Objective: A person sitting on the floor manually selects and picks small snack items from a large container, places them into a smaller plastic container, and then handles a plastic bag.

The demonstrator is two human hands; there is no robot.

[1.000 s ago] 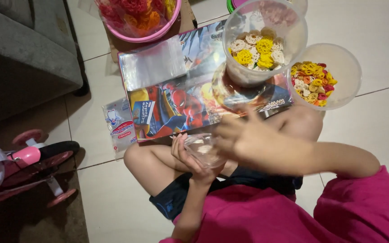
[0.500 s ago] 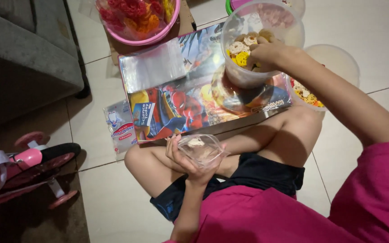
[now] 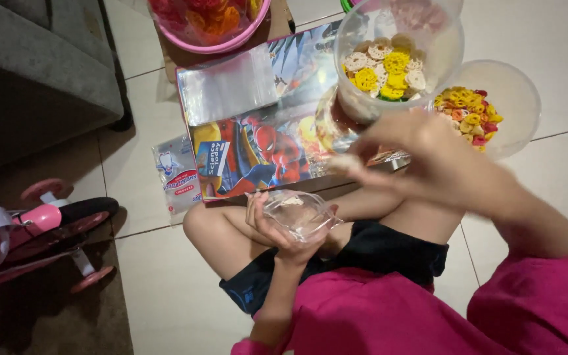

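**Cracker carried to the bag**

A small pale cracker (image 3: pixel 344 162) is pinched in the blurred fingers (image 3: pixel 369 146) of the right hand (image 3: pixel 422 154), just above the knee. The left hand (image 3: pixel 277 227) is curled under a small clear plastic bag (image 3: pixel 300 213), which is gripped from below with its mouth held open; one pale cracker is seen inside through the crinkled, glossy film.

Half a second earlier the right hand was reaching into the tall jar; it has since been drawn back toward the bag, while the left hand and bag have stayed over the lap.

Beyond the hands, a glossy, flat comic-print board (image 3: pixel 251 141) is laid on the floor, with a stack of clear bags (image 3: pixel 231 85) on its upper left corner. On its right end a translucent round jar (image 3: pixel 445 49) is stood, filled with ridged, flower-shaped white and yellow crackers. Just beside it a shorter round tub (image 3: pixel 511 92) holds yellow, orange and red ones. A pink basin (image 3: pixel 231 45) of red and orange crackers is partly seen at the top.

The floor (image 3: pixel 560 177) is of pale glossy tiles. A grey sofa (image 3: pixel 41 72) and a pink child's bicycle (image 3: pixel 47 230) are seen at the left.
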